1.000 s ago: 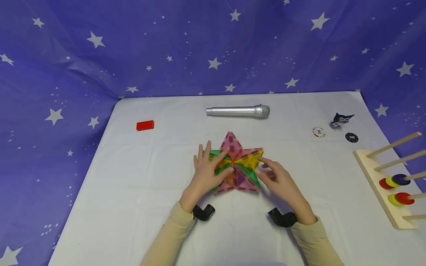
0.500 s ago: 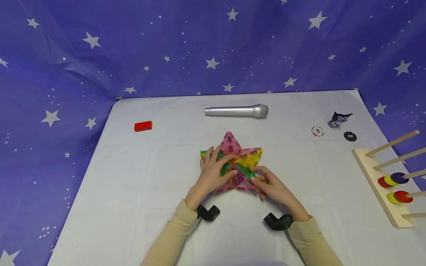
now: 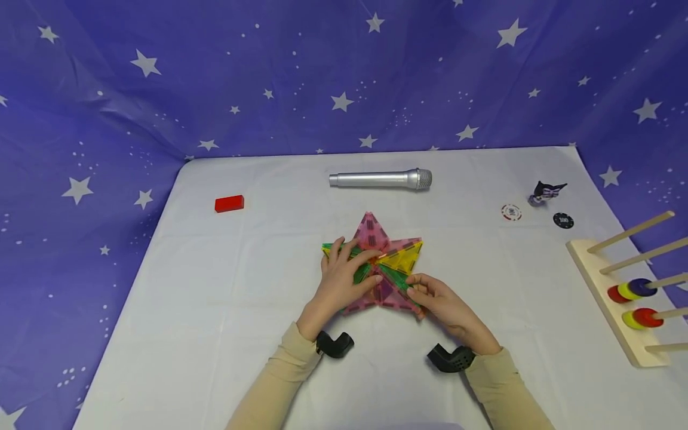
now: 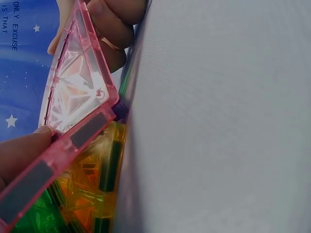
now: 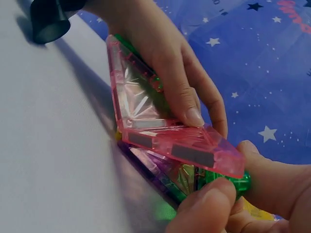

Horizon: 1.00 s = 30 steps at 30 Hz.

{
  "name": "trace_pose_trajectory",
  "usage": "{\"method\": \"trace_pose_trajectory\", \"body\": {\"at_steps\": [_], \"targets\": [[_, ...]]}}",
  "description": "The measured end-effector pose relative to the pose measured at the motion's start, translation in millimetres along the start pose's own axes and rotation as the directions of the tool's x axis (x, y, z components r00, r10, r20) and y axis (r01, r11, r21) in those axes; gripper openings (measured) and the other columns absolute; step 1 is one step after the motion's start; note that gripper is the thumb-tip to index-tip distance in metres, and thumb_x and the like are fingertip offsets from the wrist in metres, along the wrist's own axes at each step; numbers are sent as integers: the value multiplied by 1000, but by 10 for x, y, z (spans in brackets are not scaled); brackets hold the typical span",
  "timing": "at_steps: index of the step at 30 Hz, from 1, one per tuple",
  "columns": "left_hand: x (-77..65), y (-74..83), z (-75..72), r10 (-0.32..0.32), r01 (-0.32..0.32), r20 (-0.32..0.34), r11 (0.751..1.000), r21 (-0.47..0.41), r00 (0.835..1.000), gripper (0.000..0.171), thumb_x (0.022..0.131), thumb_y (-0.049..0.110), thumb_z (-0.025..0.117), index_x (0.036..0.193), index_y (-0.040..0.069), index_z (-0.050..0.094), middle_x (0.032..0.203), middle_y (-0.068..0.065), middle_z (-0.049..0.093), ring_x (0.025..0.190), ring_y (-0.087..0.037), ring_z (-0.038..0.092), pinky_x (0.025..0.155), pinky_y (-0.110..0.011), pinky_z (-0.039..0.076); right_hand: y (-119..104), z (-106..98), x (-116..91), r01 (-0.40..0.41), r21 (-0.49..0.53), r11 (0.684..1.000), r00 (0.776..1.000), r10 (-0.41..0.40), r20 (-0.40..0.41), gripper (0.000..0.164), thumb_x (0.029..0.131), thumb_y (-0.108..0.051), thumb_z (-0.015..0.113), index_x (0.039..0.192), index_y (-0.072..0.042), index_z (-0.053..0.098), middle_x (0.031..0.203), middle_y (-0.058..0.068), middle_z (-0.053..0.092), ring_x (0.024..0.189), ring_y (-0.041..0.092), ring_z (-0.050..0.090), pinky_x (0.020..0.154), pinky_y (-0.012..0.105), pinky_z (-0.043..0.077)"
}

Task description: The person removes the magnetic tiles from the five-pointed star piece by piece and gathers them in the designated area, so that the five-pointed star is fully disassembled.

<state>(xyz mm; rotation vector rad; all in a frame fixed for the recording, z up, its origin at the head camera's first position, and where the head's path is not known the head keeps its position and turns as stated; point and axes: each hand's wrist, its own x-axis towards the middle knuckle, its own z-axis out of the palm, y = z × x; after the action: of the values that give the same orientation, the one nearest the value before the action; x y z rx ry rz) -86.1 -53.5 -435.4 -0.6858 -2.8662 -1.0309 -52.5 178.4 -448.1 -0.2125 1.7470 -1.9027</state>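
A star (image 3: 371, 230) built from see-through magnetic tiles in pink, yellow and green sits at the table's middle. My left hand (image 3: 340, 278) lies over its left side, fingers spread and thumb near the centre, covering the left point. In the right wrist view, that left thumb (image 5: 194, 116) presses on a pink tile (image 5: 194, 148). My right hand (image 3: 446, 304) pinches the lower right point between thumb and fingers, at a green tile (image 5: 238, 182) beside the pink one. The left wrist view shows orange-yellow tiles (image 4: 92, 179) beneath the raised pink tile (image 4: 80, 82).
Behind the star lies a silver microphone (image 3: 380, 179). A red block (image 3: 229, 203) is at the back left. To the right are a white-and-red chip (image 3: 511, 212), a black chip (image 3: 563, 221), a small dark figure (image 3: 545, 192) and a wooden peg rack (image 3: 602, 292) with coloured rings.
My right hand has moved down and left from beside the yellow point to pinch the lower right point. My left hand has shifted slightly right on the star, its fingers drawn closer together.
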Motion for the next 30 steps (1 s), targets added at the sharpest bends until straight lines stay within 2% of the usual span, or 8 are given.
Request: {"method": "trace_pose_trajectory", "body": {"at_steps": [9,16,24,30], "targets": [[6,-5,-2,9,-9,-9,1000,10,1000,45,83,46,60,125,31,53,141,-12,32,130,-38,15,93,-66,5,4,-52,-15,-65,135,989,997,59,43,21,95,-8,46,110,3,36,78,1,50,61,9,48,56,23,46],[-10,-10,-1,17,-17,-20,1000,5,1000,43,84,45,59,124,31,54,140,-12,33,130,-38,15,93,-66,0,-14,-73,-22,-99,197,975,993,84,78,21,95,-11,46,109,1,37,78,-1,50,60,7,46,55,21,44],[-11,-18,5,17,-17,-19,1000,25,1000,43,84,47,59,124,32,54,140,-10,34,130,-37,15,93,-67,-1,-29,-94,-32,-141,247,959,988,121,96,20,96,-15,46,108,-1,39,81,1,40,57,9,32,53,24,29],[2,-25,5,17,-16,-18,1000,21,1000,42,83,47,59,123,33,54,140,-9,34,130,-38,15,93,-67,-1,-25,-124,-42,-132,252,959,984,98,146,19,96,-16,45,108,-2,39,81,1,42,52,9,26,53,28,21]]}}
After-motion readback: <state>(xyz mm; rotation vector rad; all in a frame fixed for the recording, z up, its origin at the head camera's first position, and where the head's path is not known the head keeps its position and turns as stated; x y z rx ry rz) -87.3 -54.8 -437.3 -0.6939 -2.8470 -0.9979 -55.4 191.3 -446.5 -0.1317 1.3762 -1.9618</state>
